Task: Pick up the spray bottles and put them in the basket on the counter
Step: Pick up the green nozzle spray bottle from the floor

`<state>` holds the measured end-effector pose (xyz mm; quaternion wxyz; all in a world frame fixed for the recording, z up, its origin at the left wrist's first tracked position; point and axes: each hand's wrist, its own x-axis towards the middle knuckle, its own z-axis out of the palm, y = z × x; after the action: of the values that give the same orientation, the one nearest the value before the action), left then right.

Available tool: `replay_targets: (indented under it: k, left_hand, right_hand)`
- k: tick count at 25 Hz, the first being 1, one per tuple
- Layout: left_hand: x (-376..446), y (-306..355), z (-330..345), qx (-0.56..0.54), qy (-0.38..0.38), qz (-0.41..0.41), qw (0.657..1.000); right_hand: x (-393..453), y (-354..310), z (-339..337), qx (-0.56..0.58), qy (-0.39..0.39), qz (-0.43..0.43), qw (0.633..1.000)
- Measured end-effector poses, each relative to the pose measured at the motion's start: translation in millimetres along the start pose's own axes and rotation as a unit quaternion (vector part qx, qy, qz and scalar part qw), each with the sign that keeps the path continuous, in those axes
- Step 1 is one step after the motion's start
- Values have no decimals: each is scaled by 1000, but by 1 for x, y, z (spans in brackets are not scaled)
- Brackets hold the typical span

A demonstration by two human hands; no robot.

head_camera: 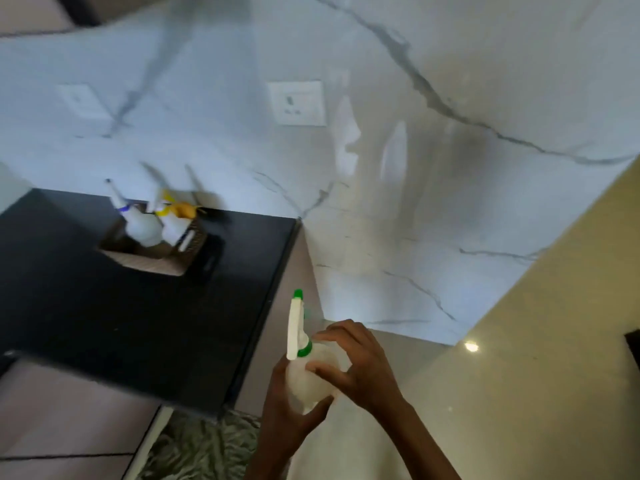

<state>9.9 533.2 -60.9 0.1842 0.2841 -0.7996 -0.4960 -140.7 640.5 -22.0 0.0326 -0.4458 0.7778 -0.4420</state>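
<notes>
Two hands hold one spray bottle with a green collar and green nozzle (304, 362) low in the view, beside the edge of the black counter (104, 323). The left hand (287, 407) is closed around the bottle's lower body from below, and the right hand (360, 365) grips its upper body, fingers curled near the collar. On the counter, close to the marble wall (415, 202), stands a woven basket (152, 251). A blue-collared bottle (138, 223) and a yellow-collared bottle (173, 223) are inside it, tilted.
</notes>
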Motion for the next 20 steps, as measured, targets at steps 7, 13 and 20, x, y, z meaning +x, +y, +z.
replay_targets:
  k: [7,13,20]
  left_hand:
    - [-3,-38,-172,-13,124,-38,991]
    - [-1,-75,-284,100,209,-74,970]
    - [39,-99,-349,124,246,-115,954]
  right_hand:
    - [33,-109,120,58,-73,39,995]
    - [74,-225,241,11,-29,16,999]
    - [150,-285,309,-54,0,12,998]
